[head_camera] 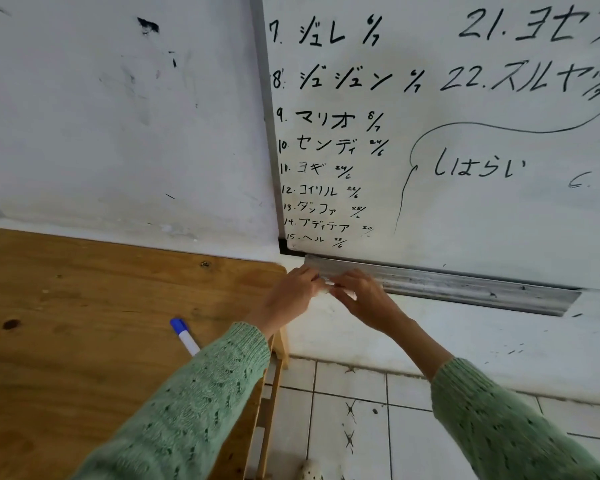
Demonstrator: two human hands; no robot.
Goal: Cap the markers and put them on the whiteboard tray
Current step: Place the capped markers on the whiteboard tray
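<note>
Both my hands meet at the left end of the metal whiteboard tray (465, 287). My left hand (288, 292) and my right hand (364, 296) together hold a white marker (340, 291), mostly hidden by the fingers; only a short pale stretch shows between them, level with the tray's front edge. Whether its cap is on cannot be told. A second white marker with a blue cap (184, 336) lies on the wooden table (84, 323), partly hidden under my left sleeve.
The whiteboard (465, 150) is covered with black writing above the tray. A marked white wall is to the left. White floor tiles (361, 427) lie below, beside the table's right edge.
</note>
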